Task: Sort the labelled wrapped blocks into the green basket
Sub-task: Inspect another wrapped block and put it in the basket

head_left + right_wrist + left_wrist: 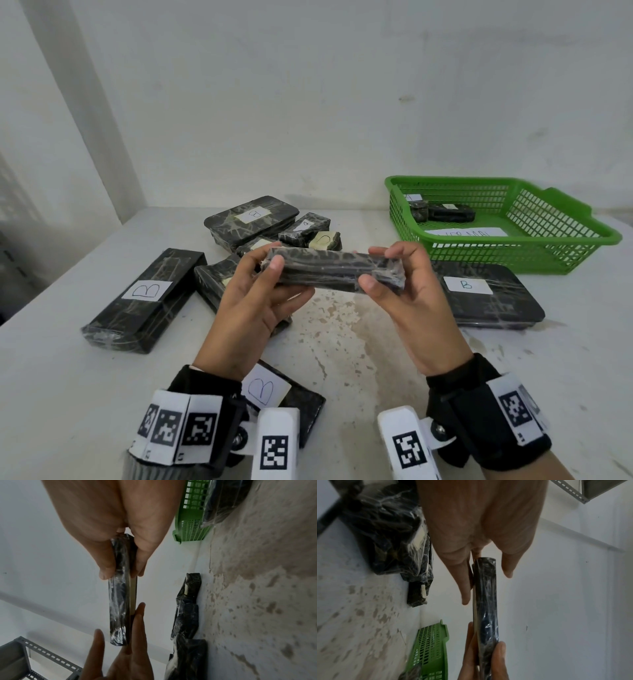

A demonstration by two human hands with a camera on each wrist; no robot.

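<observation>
Both your hands hold one long black block wrapped in clear film (pixel 334 270) up above the white stained table (pixel 359 342).
Your left hand (pixel 253 301) pinches its left end and your right hand (pixel 407 294) pinches its right end, just in front of the green plastic mesh basket (pixel 561 240). I judge the sorting is at an early stage: two small wrapped blocks (pixel 442 210) lie inside this basket, and several labelled blocks (pixel 147 298) wait left of it.

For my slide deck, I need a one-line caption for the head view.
Both hands, left and right, hold a wrapped block above the table, near the green basket.
</observation>
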